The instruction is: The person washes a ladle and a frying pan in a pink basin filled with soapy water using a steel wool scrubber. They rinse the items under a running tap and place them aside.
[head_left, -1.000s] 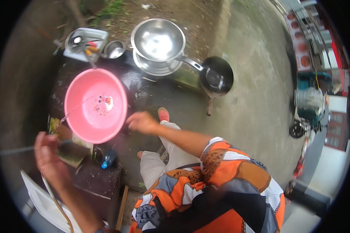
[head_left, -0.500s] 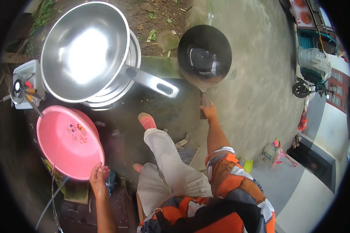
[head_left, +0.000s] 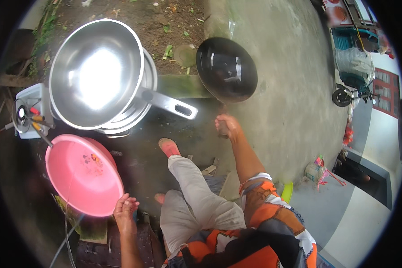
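Note:
My right hand (head_left: 228,125) is wrapped round the short handle of a dark wok (head_left: 227,69), held out to the far right of centre, tilted with its shiny inside in view. At the lower left, my left hand (head_left: 126,208) is beside the rim of a pink basin (head_left: 82,178), fingers loosely bent and nothing visible in them. Whether it touches the rim I cannot tell. A thin stream of water seems to run in front of the basin. Beyond the basin, a large silver pan (head_left: 129,67) rests on a metal pot (head_left: 151,76), its handle pointing right.
A white tub (head_left: 35,100) holding several tools stands left of the pan. Bare soil (head_left: 143,27) and a low concrete edge (head_left: 183,85) lie at the far side. Concrete floor (head_left: 290,116) stretches right, with a wheeled vehicle (head_left: 344,96) and a green-yellow bowl (head_left: 287,192).
The wok has tilted and swung a little left and closer in my right hand. My left hand has shifted slightly right of the basin rim. The whole view has dropped a little.

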Demonstrator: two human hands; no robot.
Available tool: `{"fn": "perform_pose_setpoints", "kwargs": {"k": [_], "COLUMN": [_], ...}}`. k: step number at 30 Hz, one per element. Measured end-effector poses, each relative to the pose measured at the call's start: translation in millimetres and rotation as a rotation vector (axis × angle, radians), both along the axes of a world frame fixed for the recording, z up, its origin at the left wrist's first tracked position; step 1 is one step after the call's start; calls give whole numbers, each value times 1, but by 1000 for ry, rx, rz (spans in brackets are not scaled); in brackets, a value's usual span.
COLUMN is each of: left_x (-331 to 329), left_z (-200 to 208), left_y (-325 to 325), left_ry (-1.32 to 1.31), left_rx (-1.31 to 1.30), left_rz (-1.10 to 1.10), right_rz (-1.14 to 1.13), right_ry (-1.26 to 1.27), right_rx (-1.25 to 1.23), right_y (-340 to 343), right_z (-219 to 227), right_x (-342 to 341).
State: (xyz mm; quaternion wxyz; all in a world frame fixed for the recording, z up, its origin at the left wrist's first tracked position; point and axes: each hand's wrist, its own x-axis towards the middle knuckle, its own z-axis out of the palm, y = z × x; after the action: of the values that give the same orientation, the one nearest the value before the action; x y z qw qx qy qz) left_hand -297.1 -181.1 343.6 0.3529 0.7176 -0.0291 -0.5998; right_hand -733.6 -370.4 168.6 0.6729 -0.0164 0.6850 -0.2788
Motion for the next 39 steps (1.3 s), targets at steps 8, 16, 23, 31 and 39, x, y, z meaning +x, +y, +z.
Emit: {"fn": "perform_pose_setpoints", "kwargs": {"k": [8, 16, 23, 31, 39], "left_x": [32, 67, 85, 87, 137], "left_z": [75, 148, 194, 215, 233], "left_y": [100, 273, 390, 514, 546], "left_ry": [-28, -31, -114, -771, -1378], "left_rx": [-72, -227, -344, -161, 467], "left_rz": [182, 444, 729, 690, -166], "right_rz": [198, 601, 1130, 1537, 1672], "right_ry": [-61, -250, -252, -221, -269], "right_rx": [91, 328, 280, -86, -42], "right_y": [103, 243, 303, 338, 314], "right_z": [131, 243, 300, 266, 282], "right_x": [57, 154, 309, 472, 488]}}
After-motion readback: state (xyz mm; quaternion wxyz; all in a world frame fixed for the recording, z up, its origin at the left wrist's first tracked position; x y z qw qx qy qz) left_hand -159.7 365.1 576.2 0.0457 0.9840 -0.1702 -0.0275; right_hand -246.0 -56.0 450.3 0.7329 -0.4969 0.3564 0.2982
